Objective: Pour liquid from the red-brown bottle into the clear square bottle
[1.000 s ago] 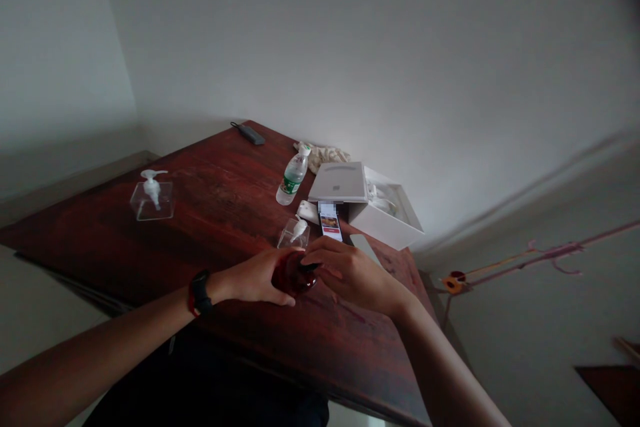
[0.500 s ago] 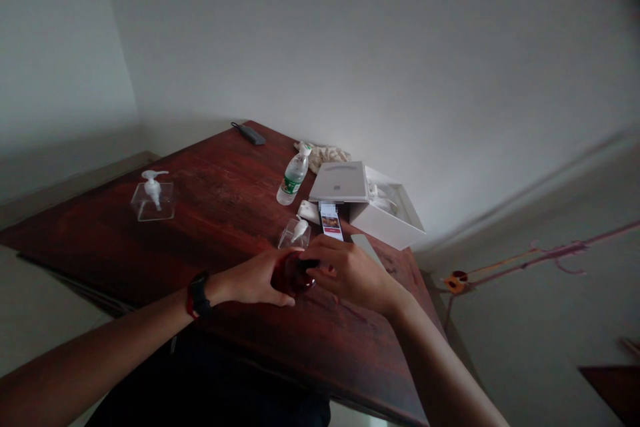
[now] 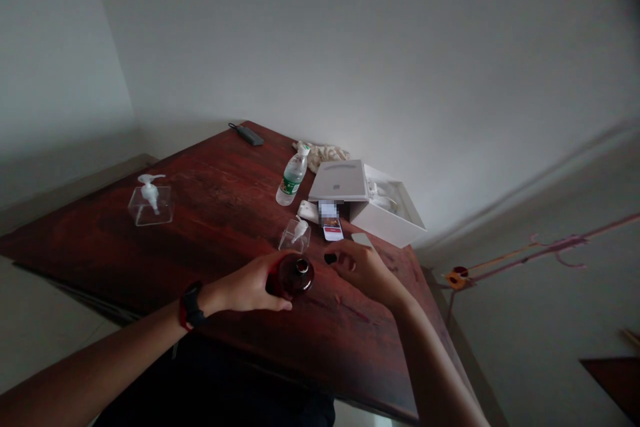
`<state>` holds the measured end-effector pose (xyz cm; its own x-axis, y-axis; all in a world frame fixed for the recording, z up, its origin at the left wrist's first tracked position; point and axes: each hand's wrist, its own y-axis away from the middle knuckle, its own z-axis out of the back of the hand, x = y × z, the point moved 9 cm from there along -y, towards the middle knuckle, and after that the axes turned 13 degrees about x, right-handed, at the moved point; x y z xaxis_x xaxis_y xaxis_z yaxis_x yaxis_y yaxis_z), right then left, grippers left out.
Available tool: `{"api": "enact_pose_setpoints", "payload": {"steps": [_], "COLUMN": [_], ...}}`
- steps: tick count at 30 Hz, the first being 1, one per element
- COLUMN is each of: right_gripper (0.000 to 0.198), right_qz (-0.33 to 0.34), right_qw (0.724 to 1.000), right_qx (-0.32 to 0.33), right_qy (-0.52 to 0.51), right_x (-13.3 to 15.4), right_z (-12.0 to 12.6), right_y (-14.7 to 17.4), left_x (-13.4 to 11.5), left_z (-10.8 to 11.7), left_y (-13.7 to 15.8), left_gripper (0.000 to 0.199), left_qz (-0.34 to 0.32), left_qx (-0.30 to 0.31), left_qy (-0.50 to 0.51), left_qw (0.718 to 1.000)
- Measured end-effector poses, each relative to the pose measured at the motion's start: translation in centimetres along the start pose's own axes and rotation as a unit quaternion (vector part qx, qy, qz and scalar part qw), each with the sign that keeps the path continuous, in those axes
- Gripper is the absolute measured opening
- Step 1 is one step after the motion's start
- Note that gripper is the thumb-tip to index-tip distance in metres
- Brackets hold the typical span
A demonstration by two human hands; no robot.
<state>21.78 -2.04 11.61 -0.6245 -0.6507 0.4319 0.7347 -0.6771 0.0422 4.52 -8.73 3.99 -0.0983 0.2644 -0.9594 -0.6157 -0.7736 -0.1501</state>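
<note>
My left hand (image 3: 255,285) is wrapped around a dark reddish-brown bottle (image 3: 296,278), whose narrow mouth is uncovered and faces up toward me. To the right, apart from the bottle, my right hand (image 3: 361,268) pinches a small black cap (image 3: 330,258) between its fingertips. Just beyond the bottle stands a small clear square container (image 3: 291,240) with a white pump head (image 3: 301,228). A larger clear square container (image 3: 153,210), also with a white pump head (image 3: 150,190), stands at the left of the table.
On the wooden table (image 3: 215,240) stands a water bottle (image 3: 293,177) with a green label. Near it are a white box lid (image 3: 340,180), an open white box (image 3: 395,223), a phone (image 3: 331,227), a cloth (image 3: 323,155) and a dark grey device (image 3: 249,135). A wall rises behind.
The black cap has come off the bottle's mouth. My right hand has moved right with it, while my left hand still holds the bottle in nearly the same place.
</note>
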Motion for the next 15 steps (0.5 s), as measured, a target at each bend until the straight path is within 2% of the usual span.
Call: {"api": "enact_pose_setpoints", "payload": {"steps": [5,9,11,13,15], "right_gripper": [0.033,0.034,0.029,0.019,0.012], "right_qz": [-0.041,-0.039,-0.027,-0.008,0.085], "right_qw": [0.999,0.999,0.999,0.999,0.989], "right_qx": [0.006,-0.003,-0.016,-0.045,-0.111], "right_qy": [0.009,-0.004,-0.012,-0.026,-0.050], "right_x": [-4.4,-5.0,-3.3,-0.1,5.3], "right_z": [-4.4,-5.4,-4.5,-2.7,0.3], "right_y": [0.6,0.9,1.2,2.1,4.2], "left_x": [0.8,1.3,1.1,1.0,1.1], "left_z": [-0.3,-0.3,-0.1,-0.1,-0.3], "left_y": [0.3,0.4,0.4,0.4,0.4], "left_gripper": [0.084,0.087,0.088,0.086,0.085], "left_qz": [0.026,0.034,0.028,0.020,0.016], "left_qx": [-0.017,-0.033,-0.047,-0.051,-0.048], "left_qy": [0.031,0.037,0.025,0.015,0.016], "left_qw": [0.999,0.998,0.998,0.998,0.999]}}
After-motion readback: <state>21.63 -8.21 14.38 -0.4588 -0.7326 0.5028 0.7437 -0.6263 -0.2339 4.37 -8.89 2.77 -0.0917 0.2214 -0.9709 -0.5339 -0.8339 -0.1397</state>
